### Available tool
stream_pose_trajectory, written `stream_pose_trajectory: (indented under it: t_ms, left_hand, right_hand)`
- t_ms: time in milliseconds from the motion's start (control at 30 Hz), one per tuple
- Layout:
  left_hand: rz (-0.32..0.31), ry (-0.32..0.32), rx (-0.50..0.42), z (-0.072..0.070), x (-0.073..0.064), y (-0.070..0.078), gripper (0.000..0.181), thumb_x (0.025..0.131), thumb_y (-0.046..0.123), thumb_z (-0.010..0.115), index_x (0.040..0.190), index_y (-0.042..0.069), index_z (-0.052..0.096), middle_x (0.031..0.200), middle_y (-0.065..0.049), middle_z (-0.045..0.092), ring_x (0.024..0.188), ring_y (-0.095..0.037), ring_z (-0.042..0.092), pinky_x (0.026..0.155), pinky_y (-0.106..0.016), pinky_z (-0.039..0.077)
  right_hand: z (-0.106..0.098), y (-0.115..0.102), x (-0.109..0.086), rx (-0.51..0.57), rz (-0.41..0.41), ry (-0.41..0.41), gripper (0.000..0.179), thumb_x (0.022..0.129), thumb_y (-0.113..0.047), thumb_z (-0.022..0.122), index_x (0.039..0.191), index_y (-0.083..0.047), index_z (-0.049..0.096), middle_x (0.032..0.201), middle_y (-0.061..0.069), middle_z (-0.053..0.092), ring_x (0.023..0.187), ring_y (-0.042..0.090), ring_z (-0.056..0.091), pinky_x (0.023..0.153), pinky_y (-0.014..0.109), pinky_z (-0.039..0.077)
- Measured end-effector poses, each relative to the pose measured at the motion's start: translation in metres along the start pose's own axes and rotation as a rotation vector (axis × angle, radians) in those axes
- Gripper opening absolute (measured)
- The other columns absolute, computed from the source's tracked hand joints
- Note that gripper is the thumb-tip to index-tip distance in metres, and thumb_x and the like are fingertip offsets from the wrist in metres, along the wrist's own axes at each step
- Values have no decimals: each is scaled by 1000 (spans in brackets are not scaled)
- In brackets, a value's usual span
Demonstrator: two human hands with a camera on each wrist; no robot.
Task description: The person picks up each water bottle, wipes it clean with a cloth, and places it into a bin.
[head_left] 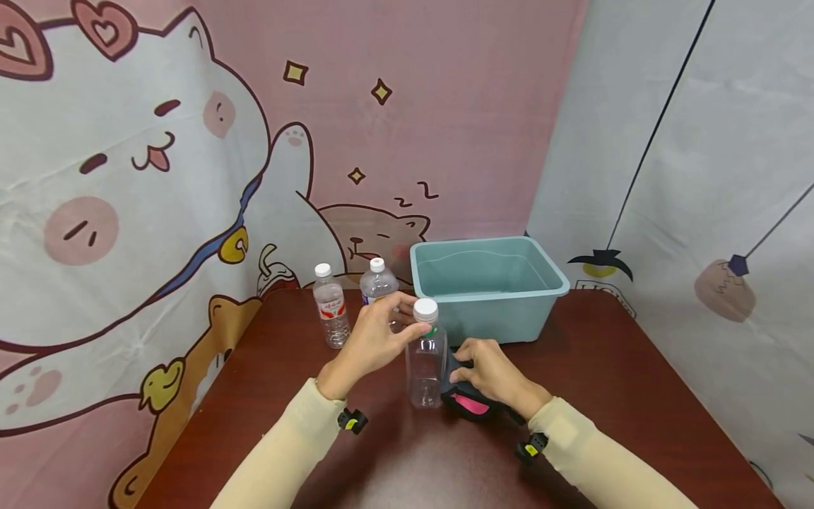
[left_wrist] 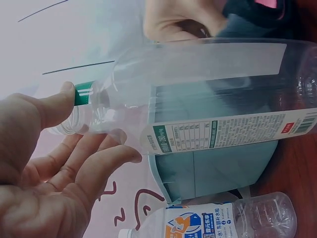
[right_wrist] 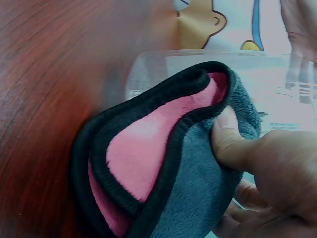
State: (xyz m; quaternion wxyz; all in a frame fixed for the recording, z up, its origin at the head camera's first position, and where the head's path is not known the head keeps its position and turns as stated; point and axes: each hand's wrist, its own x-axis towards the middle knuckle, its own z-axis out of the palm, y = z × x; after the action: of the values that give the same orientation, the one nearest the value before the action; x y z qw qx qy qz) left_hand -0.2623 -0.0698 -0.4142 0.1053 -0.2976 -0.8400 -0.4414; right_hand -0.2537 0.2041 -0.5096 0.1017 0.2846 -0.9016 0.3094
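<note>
A clear, label-bearing plastic bottle (head_left: 425, 371) with a white cap stands upright before me. My left hand (head_left: 379, 332) holds it by the neck, thumb on the green band in the left wrist view and fingers on the far side. Beside the bottle, my right hand (head_left: 492, 372) grips a folded cloth (right_wrist: 193, 168), grey-blue outside, pink inside, with black edging. The thumb presses on its grey side, and the other fingers are partly hidden behind it. Bottle and cloth are close together; I cannot tell if they touch.
A pale teal plastic bin (head_left: 490, 311) sits at the back of the dark red-brown table (head_left: 381, 466). Two more bottles stand left of it: one with a red label (head_left: 331, 311), another with a blue and orange label (left_wrist: 198, 223). A cartoon-printed curtain (head_left: 445, 106) hangs behind.
</note>
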Motion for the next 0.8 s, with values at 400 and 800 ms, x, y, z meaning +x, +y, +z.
stream_pose_trajectory:
  t_ms: [400,800]
  left_hand:
    - [-9,-6,13,-1,2,1,38,101,21,95,133,9,77,124,-8,86,106,-22,87,92,-36,72]
    - [-23,-11,31,1,1,0,38,102,23,94,134,10,77,124,-6,86,106,-21,86,94,-41,72]
  right_hand:
    - [19,1,1,-90,-10,-116,17,86,-9,104,96,-1,92,89,8,79,79,5,62,63,21,51]
    - [19,9,-5,-11,25,-67,18,88,-10,102,104,-7,94,101,11,87,88,6,72,70,22,57]
